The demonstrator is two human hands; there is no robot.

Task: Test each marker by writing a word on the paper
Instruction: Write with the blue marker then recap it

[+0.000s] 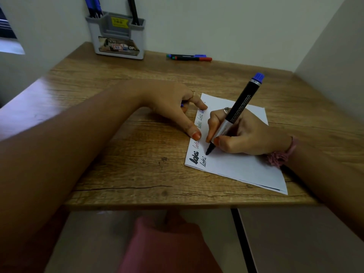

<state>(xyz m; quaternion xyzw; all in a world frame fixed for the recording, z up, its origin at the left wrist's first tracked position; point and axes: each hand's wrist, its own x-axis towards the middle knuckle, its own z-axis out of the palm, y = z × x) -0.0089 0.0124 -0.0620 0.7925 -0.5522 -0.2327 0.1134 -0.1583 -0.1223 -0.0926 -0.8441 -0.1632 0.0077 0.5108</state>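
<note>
Right hand (246,134) gripped the blue-ended black marker (235,113), tip touching the paper (242,168) beside the written words. Left hand (173,107) pinned the paper's left edge with thumb and a fingertip, other fingers curled over something small and blue. Two markers (189,57) lay near the pen holder (118,36).

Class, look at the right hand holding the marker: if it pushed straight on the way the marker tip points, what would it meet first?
The paper. The right hand aims the marker tip down and left, just above the word already written near the sheet's left edge; whether the tip already touches is unclear.
</note>
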